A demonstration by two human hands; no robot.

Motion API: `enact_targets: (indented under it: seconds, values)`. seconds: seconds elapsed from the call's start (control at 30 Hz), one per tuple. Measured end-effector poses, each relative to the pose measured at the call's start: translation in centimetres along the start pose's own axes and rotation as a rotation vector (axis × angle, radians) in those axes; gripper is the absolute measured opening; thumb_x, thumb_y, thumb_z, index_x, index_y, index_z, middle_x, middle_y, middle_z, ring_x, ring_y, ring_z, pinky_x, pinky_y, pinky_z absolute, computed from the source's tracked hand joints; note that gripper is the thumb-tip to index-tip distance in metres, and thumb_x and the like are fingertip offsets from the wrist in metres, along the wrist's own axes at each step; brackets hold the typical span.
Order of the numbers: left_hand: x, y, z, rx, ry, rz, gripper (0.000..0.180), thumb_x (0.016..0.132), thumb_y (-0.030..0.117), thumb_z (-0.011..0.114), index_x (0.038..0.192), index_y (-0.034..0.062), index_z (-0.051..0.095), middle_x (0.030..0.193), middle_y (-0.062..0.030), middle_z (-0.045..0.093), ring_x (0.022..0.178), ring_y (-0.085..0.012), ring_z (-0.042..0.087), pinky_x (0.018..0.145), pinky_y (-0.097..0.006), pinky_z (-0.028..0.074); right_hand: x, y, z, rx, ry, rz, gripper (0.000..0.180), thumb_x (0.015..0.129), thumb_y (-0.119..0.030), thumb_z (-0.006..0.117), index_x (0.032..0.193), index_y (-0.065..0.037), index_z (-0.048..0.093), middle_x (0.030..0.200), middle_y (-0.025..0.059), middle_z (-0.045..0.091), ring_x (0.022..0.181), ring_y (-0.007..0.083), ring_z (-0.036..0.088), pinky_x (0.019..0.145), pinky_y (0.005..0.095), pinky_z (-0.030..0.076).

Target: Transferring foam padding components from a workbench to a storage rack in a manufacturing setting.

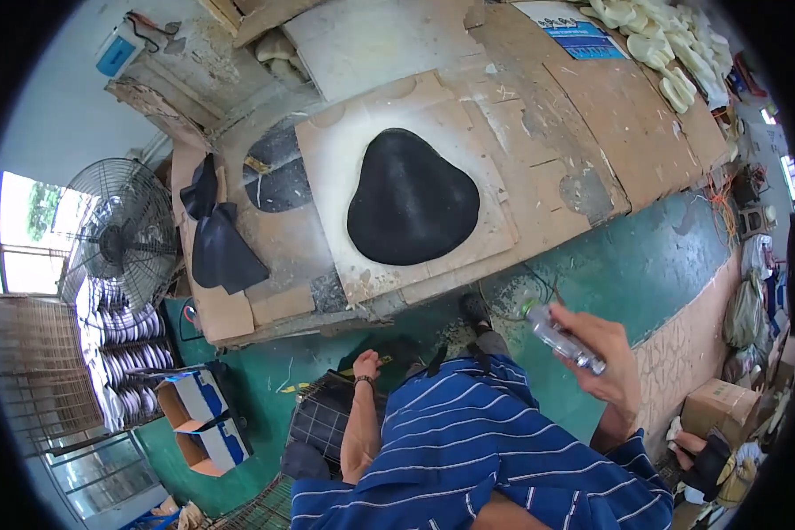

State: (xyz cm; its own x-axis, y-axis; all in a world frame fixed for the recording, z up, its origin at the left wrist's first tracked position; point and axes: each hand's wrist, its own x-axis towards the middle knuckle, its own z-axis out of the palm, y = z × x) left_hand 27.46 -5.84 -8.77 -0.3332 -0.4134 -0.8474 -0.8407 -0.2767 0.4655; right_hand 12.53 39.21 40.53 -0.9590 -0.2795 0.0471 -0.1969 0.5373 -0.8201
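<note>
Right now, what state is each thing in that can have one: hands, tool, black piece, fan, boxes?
Right hand: raised, gripping a silvery cylinder.
Silvery cylinder: held tilted, above the green floor.
Left hand: lowered beside a dark wire basket.
Black saddle-shaped piece: lying flat on cardboard, untouched.
Standing fan: spinning or not, cannot tell.
Blue-and-white boxes: open.

Blue shirt point(486, 442) with thin white horizontal stripes, short sleeves, loose fit. Dark wristband or watch point(363, 380) on left wrist. Forearms bare below the sleeves. Dark shoe point(475, 311) visible below the shirt hem, grey trouser leg point(492, 342) just above it.
</note>
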Motion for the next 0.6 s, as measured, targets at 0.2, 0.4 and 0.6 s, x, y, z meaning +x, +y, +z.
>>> enact_targets:
  seconds: [0.2,0.4,0.6]
  values:
    - [0.5,3.4,2.8,-0.032,-0.042,0.261,0.032,0.1,0.017,0.072,0.131,0.007,0.07,0.099,-0.0034,0.075,0.082,-0.014,0.071,0.061,-0.029,0.052,-0.9,-0.6,0.9,-0.027,-0.003,-0.001,0.072,0.074,0.009,0.075,0.144,-0.002,0.063,0.104,0.0221,0.073,0.091,0.0366,0.073,0.079,0.038,0.056]
    - [4.2,9.6,6.7,-0.097,0.01,0.835,0.029,0.1,0.009,0.07,0.128,0.0056,0.072,0.096,-0.0001,0.07,0.079,-0.011,0.065,0.068,-0.027,0.053,-2.8,-2.0,0.1,-0.073,0.075,0.1,0.065,0.078,0.006,0.079,0.142,-0.001,0.065,0.104,0.0213,0.073,0.09,0.0316,0.074,0.078,0.0359,0.054]
    - [1.4,21.8,13.0,0.36,0.352,0.953,0.035,0.094,0.016,0.075,0.129,0.0147,0.075,0.106,-0.0094,0.071,0.096,-0.0251,0.07,0.09,-0.04,0.057,-5.3,0.3,-0.3,-0.14,0.13,0.131,0.067,0.075,0.009,0.078,0.14,-0.001,0.067,0.101,0.0205,0.074,0.09,0.035,0.074,0.08,0.0373,0.056]
